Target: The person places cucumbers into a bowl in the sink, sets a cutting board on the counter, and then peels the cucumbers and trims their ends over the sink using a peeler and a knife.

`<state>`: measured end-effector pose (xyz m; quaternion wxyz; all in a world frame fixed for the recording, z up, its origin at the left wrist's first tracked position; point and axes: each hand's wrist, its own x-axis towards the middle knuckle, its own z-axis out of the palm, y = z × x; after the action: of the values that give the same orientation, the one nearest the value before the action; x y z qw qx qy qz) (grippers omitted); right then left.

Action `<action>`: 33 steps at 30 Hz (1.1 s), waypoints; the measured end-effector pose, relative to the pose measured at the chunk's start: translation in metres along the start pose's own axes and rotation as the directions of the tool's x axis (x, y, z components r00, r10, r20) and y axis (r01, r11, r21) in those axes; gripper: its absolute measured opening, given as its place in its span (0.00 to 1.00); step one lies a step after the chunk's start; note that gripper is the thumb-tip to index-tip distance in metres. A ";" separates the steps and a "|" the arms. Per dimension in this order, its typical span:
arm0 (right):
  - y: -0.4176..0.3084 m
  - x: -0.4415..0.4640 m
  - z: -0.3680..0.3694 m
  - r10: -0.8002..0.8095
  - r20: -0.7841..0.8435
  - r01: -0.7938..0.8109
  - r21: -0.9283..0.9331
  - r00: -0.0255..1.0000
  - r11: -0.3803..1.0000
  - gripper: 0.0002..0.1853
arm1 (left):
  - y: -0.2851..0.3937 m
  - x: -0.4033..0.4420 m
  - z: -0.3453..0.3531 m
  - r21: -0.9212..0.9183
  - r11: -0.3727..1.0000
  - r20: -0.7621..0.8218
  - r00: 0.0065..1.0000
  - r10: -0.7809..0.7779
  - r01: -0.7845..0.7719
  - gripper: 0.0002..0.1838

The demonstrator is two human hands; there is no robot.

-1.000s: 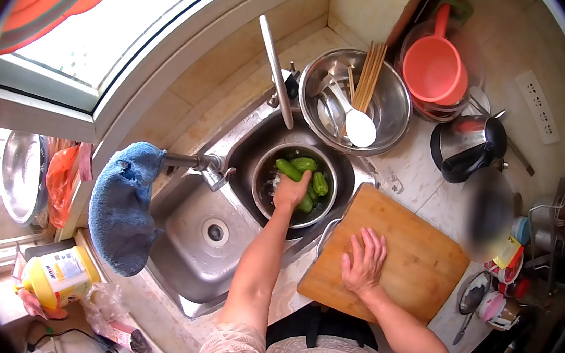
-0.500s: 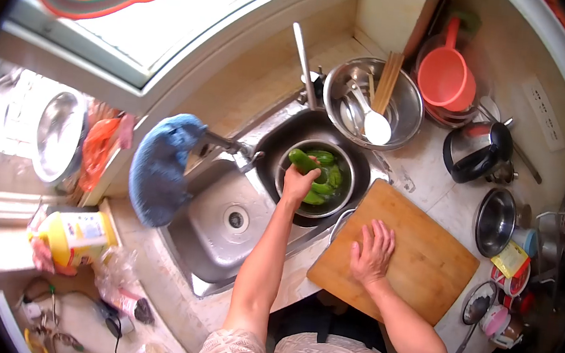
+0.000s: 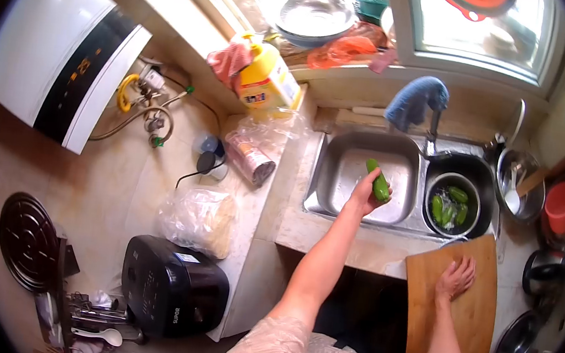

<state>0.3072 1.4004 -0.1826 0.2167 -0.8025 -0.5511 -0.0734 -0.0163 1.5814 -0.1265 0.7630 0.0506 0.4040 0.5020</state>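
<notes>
My left hand (image 3: 365,193) is closed around a green cucumber (image 3: 380,181), held above the left basin of the sink (image 3: 345,207). More green vegetables of the same look lie in water in a metal pot (image 3: 473,225), which stands in the right basin. My right hand (image 3: 455,279) rests on a wooden cutting board (image 3: 423,308), its fingers stretched out and nothing in them. The board lies on the counter to the right, its near part reaching toward my body.
A blue cloth (image 3: 417,102) hangs on the faucet behind the sink. On the right are a metal bowl (image 3: 532,210) with utensils, a red ladle (image 3: 561,206) and a kettle (image 3: 548,272). On the left stand a yellow bottle (image 3: 265,81), a plastic bag (image 3: 199,219) and a black cooker (image 3: 174,289).
My left hand has lifted the cucumber from the pot and carried it left over the other basin. The view has swung left. My right hand is still on the board.
</notes>
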 end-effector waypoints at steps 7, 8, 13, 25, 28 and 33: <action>0.000 -0.008 0.012 -0.018 -0.026 0.016 -0.076 1.000 0.997 0.21 | 0.007 0.010 -0.041 0.949 0.306 -0.231 0.835 0.499 0.079 0.32; 0.001 -0.008 0.010 -0.023 -0.017 0.021 -0.090 1.000 0.996 0.21 | 0.013 0.014 -0.049 0.935 0.354 -0.183 0.887 0.424 0.023 0.31; -0.034 0.009 0.012 0.152 0.200 -0.105 -0.229 0.968 0.968 0.23 | -0.013 0.053 -0.093 0.843 0.536 -0.207 0.946 0.250 0.043 0.34; -0.227 0.066 0.119 -0.428 0.665 -0.463 0.740 0.612 0.489 0.25 | 0.004 0.010 -0.040 0.511 0.779 0.086 0.923 0.374 -0.363 0.22; -0.228 0.081 0.122 -0.753 0.251 0.412 0.711 0.608 0.570 0.27 | 0.026 -0.012 -0.061 0.745 0.607 -0.123 0.838 0.532 -0.276 0.21; -0.340 0.181 -0.047 -0.848 0.525 -0.182 0.843 0.073 0.506 0.23 | 0.024 -0.056 -0.071 0.700 0.700 -0.257 0.866 0.429 -0.140 0.21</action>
<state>0.0709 1.6365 0.0145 0.0996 -0.2893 -0.7196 0.6233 -0.0906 1.5250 -0.1302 0.5058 0.2761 0.6889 0.4397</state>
